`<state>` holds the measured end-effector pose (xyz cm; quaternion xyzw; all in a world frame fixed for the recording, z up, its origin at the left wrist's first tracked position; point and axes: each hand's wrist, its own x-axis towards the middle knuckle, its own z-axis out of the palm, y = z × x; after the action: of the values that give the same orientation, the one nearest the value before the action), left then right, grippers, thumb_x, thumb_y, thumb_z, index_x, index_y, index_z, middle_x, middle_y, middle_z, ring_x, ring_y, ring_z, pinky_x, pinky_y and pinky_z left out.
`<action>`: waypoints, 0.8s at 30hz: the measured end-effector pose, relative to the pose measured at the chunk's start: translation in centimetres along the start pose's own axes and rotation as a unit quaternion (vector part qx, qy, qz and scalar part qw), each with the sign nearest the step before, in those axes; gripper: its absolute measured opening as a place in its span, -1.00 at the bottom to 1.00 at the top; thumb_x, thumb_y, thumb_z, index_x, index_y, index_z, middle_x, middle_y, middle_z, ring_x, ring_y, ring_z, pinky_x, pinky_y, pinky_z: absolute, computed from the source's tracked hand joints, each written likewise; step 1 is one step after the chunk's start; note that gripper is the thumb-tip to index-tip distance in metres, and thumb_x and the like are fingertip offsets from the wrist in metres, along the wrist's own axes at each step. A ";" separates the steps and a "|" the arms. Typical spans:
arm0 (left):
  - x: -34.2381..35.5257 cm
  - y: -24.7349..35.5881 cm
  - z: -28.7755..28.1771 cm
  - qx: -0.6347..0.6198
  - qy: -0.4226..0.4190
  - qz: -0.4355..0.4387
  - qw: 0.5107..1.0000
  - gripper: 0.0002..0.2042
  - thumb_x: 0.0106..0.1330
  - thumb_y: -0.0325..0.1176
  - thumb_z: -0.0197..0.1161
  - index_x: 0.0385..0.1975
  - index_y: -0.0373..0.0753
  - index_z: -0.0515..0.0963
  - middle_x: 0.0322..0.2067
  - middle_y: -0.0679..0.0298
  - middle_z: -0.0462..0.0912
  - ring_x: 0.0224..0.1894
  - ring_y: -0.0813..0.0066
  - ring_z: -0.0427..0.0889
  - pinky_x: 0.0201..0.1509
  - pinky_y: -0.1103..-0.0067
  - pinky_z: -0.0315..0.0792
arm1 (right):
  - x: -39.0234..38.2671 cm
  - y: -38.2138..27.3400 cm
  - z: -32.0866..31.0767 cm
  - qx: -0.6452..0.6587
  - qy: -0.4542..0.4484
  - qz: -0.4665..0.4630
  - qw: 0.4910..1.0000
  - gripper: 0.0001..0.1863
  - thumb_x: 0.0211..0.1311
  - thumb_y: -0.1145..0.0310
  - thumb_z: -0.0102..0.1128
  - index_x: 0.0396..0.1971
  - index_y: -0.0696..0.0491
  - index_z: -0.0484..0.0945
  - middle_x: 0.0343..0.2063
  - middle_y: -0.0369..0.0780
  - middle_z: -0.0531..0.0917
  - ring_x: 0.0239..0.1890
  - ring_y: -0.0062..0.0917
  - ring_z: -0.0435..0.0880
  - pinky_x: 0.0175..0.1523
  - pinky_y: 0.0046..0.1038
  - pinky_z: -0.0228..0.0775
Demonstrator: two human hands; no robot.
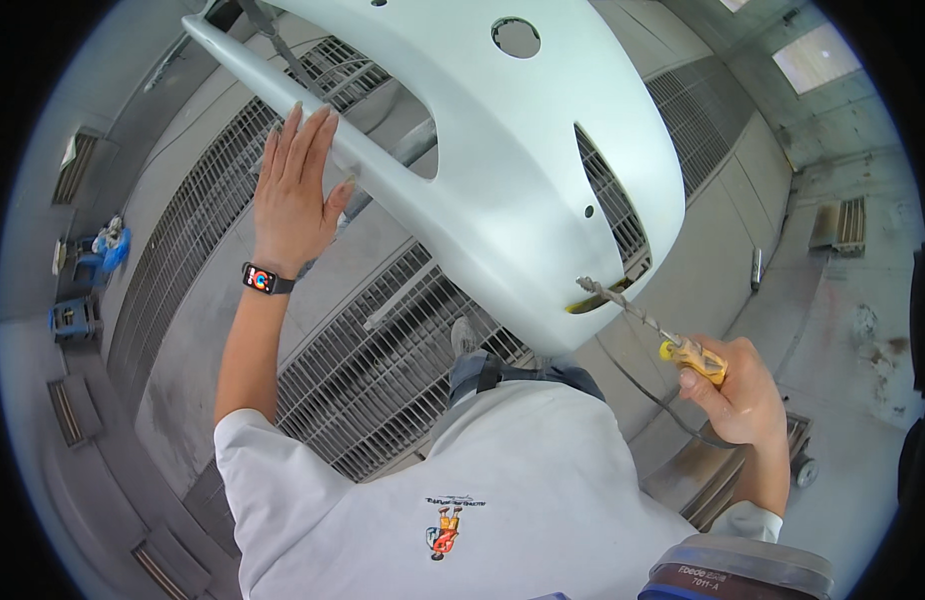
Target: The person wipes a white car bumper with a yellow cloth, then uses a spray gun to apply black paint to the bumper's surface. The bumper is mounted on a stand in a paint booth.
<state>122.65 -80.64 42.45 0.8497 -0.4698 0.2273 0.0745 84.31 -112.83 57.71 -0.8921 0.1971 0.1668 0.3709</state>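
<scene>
A pale silver car bumper (513,150) stretches across the upper middle, with a large opening, a round hole and a slot-like side opening. My left hand (295,190) lies with fingers outstretched on the bumper's narrow bar at the left. In my right hand (745,395) is a yellow-handled tool (698,360) with a long, twisted grey metal shaft, gripped by the handle. Its shaft points up and left, and its tip overlaps the bumper's lower edge beside the slot; whether it touches cannot be told. Yellow shows inside the slot's lower end.
Below the bumper is a grey floor with metal gratings (353,370). A dark cable (648,395) curves from the bumper's edge behind my right hand. Blue stools (76,318) stand by the left wall. A wheeled piece (805,471) sits at the lower right. A respirator part (738,570) fills the bottom edge.
</scene>
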 end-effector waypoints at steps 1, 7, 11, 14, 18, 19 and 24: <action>-0.4 0.5 0.8 -0.044 -0.004 0.008 0.999 -0.16 0.32 0.05 0.30 0.52 -0.22 0.18 0.53 0.13 0.16 0.61 0.02 -0.01 0.63 0.08 -0.03 | 0.0 -0.5 0.5 0.006 0.000 0.008 1.000 -0.69 0.36 0.15 0.29 -0.26 0.14 0.61 -0.73 -0.10 0.45 -0.64 -0.10 0.41 -0.47 -0.24 0.27; -8.6 15.0 6.9 -0.254 -0.043 0.091 0.962 -0.06 0.33 0.37 0.08 0.51 -0.27 0.18 0.49 -0.10 0.17 0.54 -0.17 0.08 0.58 0.04 0.02 | -0.1 -2.5 2.3 0.003 0.005 0.022 1.000 -0.74 0.34 0.21 0.28 -0.26 0.13 0.61 -0.73 -0.12 0.45 -0.65 -0.13 0.42 -0.46 -0.25 0.28; -7.3 14.5 8.1 -0.214 0.004 0.074 0.974 -0.12 0.36 0.26 0.14 0.53 -0.21 0.16 0.46 -0.16 0.18 0.53 -0.22 0.09 0.54 0.01 0.08 | -0.5 -3.6 2.4 -0.001 -0.004 0.038 0.999 -0.74 0.35 0.21 0.28 -0.30 0.13 0.58 -0.73 -0.12 0.45 -0.65 -0.14 0.42 -0.46 -0.24 0.28; -2.2 7.8 8.4 -0.250 0.151 -0.136 0.947 -0.14 0.47 -0.05 0.11 0.53 -0.52 -0.12 0.54 -0.32 -0.12 0.57 -0.37 -0.11 0.60 -0.04 -0.07 | -0.3 -4.3 2.4 0.009 0.002 0.046 0.999 -0.71 0.35 0.18 0.28 -0.32 0.13 0.58 -0.73 -0.11 0.45 -0.64 -0.14 0.43 -0.46 -0.24 0.28; -1.3 10.6 7.2 -0.249 0.155 -0.174 0.940 -0.15 0.50 -0.06 0.05 0.53 -0.52 -0.19 0.52 -0.41 -0.19 0.56 -0.46 -0.17 0.60 -0.09 -0.14 | 0.2 -4.9 2.7 -0.005 -0.007 0.038 0.999 -0.69 0.35 0.14 0.28 -0.30 0.12 0.61 -0.73 -0.10 0.46 -0.63 -0.11 0.43 -0.45 -0.23 0.29; -2.4 13.6 6.6 -0.266 0.150 -0.151 0.940 -0.10 0.47 -0.02 0.08 0.53 -0.54 -0.22 0.50 -0.47 -0.22 0.55 -0.51 -0.20 0.58 -0.13 -0.14 | 0.3 -5.1 2.7 -0.011 -0.005 0.033 0.999 -0.70 0.36 0.14 0.28 -0.30 0.12 0.61 -0.72 -0.10 0.47 -0.63 -0.10 0.43 -0.45 -0.23 0.29; -5.2 15.2 4.3 -0.242 -0.149 -0.019 0.959 -0.19 0.26 -0.03 0.30 0.53 -0.11 0.21 0.55 0.14 0.11 0.56 -0.27 0.03 0.51 -0.24 -0.06 | 0.2 -4.9 1.8 0.005 -0.016 0.056 0.998 -0.70 0.35 0.14 0.28 -0.32 0.10 0.60 -0.71 -0.07 0.47 -0.60 -0.04 0.42 -0.44 -0.21 0.30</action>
<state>108.97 -86.49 34.94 0.8395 -0.5001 -0.0240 0.2113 86.57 -108.36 59.31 -0.8751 0.2416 0.2008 0.3682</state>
